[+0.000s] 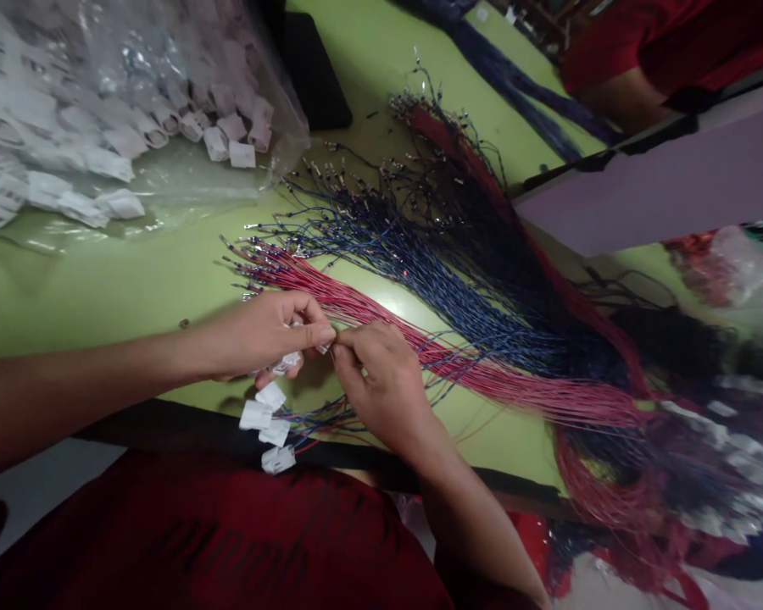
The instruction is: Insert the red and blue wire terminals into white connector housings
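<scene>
Now, left hand (264, 335): fingers curled, pinching small white connectors (286, 363) against the palm.
Right hand (381, 381): fingertips pressed together at the left thumb, nipping something too small to identify.
Wires: red wires (369, 309) under both hands, blue wires (445, 280) beyond, on the green table (102, 288).
Finished connectors (265, 424): lying below the hands.
Bag of housings (102, 119): blurred, cut off at left.

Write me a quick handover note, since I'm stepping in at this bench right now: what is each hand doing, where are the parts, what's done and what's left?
Left hand: closed on white connector housings.
Right hand: fingertips pinched at the housing, apparently on a wire end; too small to confirm.
Parts: red wires and blue wires fanned on the green table; bag of housings upper left.
Done: a few wired housings at the table edge.
Left: most loose wires.
</scene>
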The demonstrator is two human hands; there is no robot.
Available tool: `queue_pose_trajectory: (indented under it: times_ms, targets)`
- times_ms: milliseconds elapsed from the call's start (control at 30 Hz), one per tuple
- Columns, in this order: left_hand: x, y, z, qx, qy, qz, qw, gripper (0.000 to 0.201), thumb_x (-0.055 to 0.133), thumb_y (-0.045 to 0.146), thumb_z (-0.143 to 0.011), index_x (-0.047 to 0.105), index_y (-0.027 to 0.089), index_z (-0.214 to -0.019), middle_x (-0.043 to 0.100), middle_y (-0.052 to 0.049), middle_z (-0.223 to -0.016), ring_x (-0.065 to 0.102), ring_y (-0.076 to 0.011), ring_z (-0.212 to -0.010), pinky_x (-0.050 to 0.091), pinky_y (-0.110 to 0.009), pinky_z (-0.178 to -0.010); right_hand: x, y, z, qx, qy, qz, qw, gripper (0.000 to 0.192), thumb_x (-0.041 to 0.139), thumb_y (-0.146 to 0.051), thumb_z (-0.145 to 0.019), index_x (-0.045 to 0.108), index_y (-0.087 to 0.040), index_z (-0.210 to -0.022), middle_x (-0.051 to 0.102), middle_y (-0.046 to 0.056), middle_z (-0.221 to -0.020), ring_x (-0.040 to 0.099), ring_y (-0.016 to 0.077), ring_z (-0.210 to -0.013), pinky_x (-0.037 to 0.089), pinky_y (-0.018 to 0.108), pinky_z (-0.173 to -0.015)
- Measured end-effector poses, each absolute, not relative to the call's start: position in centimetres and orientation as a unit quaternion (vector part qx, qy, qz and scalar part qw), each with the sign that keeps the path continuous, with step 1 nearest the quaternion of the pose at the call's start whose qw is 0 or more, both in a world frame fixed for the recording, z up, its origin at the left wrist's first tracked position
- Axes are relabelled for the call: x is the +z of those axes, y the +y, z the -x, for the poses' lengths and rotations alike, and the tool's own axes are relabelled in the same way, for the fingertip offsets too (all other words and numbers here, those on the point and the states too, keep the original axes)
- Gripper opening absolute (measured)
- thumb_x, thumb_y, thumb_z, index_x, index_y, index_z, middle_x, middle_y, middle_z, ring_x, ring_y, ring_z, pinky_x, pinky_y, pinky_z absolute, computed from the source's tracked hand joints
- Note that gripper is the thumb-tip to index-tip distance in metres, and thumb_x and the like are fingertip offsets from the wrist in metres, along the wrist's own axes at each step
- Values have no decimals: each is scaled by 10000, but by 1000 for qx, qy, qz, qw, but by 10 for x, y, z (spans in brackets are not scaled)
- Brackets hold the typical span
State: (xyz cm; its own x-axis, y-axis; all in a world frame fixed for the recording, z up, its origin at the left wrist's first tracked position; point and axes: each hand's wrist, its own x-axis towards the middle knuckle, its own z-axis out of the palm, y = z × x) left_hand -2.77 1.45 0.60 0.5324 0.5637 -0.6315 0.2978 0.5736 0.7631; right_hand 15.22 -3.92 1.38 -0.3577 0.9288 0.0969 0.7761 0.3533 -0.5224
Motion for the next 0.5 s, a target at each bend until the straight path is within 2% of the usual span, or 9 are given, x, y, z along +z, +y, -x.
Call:
queue_pose_trajectory:
  times_ms: [233, 367, 433, 500]
  targets:
    - [7, 14, 29, 102, 468, -447, 756, 189, 601, 301, -920, 537, 211, -766, 559, 70, -465, 408, -49, -253, 279, -135, -255, 16, -38, -154, 243, -768, 543, 237, 233, 508, -122, -904, 618, -195, -712, 627, 23, -676, 534, 154, -666, 425, 313, -690]
    - [7, 14, 32, 118, 455, -410, 782, 183, 509, 361, -945, 517, 232, -816, 553, 66, -462, 388, -58, -259, 248, -141, -262, 37, -36, -174, 373, -781, 445, 231, 228, 537, -173, -928, 654, -213, -737, 673, 4, -699, 585, 144, -658, 460, 297, -657]
    - [7, 14, 34, 122, 445, -404, 790, 56, 547, 252, -880, 500, 243, -850, 545, 76, -453, 381, -65, -270, 239, -139, -266, 36, -29, -183, 311, -776, 491, 244, 208, 543, -181, -924, 674, -221, -768, 694, 21, -744, 605, 164, -700, 471, 318, -682]
    - [7, 13, 34, 117, 429, -427, 787, 186, 564, 111, -757, 496, 243, -869, 544, 85, -456, 388, -66, -286, 249, -134, -276, 23, -19, -188, 164, -761, 583, 230, 185, 555, -148, -885, 680, -208, -763, 691, 60, -775, 600, 203, -750, 461, 360, -715]
